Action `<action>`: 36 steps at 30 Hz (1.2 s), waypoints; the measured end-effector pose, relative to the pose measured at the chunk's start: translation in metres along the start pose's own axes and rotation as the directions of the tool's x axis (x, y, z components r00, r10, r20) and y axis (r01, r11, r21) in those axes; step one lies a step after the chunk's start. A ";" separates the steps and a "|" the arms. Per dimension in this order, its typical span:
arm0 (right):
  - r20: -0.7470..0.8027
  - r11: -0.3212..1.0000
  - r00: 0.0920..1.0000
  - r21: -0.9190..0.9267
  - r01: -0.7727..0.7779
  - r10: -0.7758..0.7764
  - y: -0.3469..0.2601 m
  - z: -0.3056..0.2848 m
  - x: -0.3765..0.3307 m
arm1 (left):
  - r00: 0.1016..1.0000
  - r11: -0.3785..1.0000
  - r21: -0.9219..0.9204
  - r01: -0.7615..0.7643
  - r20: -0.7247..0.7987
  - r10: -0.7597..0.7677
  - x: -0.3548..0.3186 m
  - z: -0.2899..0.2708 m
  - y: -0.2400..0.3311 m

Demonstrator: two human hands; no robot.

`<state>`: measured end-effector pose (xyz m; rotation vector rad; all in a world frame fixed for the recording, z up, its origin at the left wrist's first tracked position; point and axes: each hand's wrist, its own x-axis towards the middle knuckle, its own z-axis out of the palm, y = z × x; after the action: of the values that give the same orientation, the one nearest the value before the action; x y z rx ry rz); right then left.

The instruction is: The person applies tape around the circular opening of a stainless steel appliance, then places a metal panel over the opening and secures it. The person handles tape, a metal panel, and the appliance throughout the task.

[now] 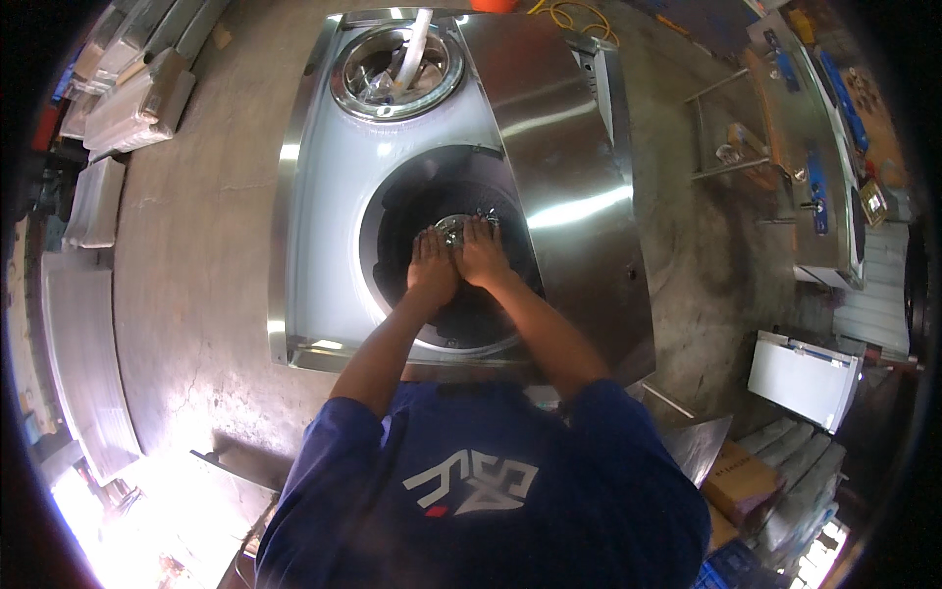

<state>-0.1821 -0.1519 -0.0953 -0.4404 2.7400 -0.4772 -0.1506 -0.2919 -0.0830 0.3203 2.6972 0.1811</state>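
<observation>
My left hand (432,271) and my right hand (482,256) are side by side inside a dark round basin (402,201). Between and just beyond my fingers is a small shiny round metal piece (451,225), partly covered by them. Both hands are closed about its near side; my thumbs and the underside of the piece are hidden. The basin is set in a large stainless steel unit (319,231) with a pale top. At its far left, a steel-rimmed round opening (343,93) holds clear plastic and a white tube (414,51).
A broad steel panel (569,147) runs along the unit's right side. Wrapped bundles (142,103) lie at far left, above a long pale panel (90,358). On the right stand a workbench (819,167) and a white box-like piece (803,378). Cardboard boxes (741,481) sit behind at lower right.
</observation>
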 end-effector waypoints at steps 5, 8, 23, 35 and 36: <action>-0.010 0.999 1.000 -0.040 0.007 -0.007 0.000 0.004 -0.002 | 0.994 0.998 0.048 0.031 0.104 -0.036 -0.002 0.005 0.001; -0.009 0.998 0.999 -0.048 -0.040 0.040 0.001 0.008 -0.005 | 0.997 0.989 0.145 -0.023 0.076 0.012 -0.005 0.002 -0.003; 0.163 0.939 0.963 -0.306 -0.156 0.213 -0.004 -0.008 -0.048 | 0.963 0.986 0.080 -0.148 0.241 0.125 -0.011 -0.014 -0.032; 0.612 0.993 0.785 -0.009 -0.115 0.096 -0.049 -0.067 -0.091 | 0.802 0.927 0.237 -0.292 0.588 0.103 -0.003 -0.058 -0.023; 0.644 0.992 0.762 0.034 -0.121 0.071 -0.049 -0.067 -0.093 | 0.845 0.915 0.263 -0.307 0.518 0.135 -0.004 -0.055 -0.023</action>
<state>-0.1114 -0.1449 0.0069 -0.3556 2.0537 -0.3175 -0.1746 -0.3192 -0.0356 0.6884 2.1630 -0.2727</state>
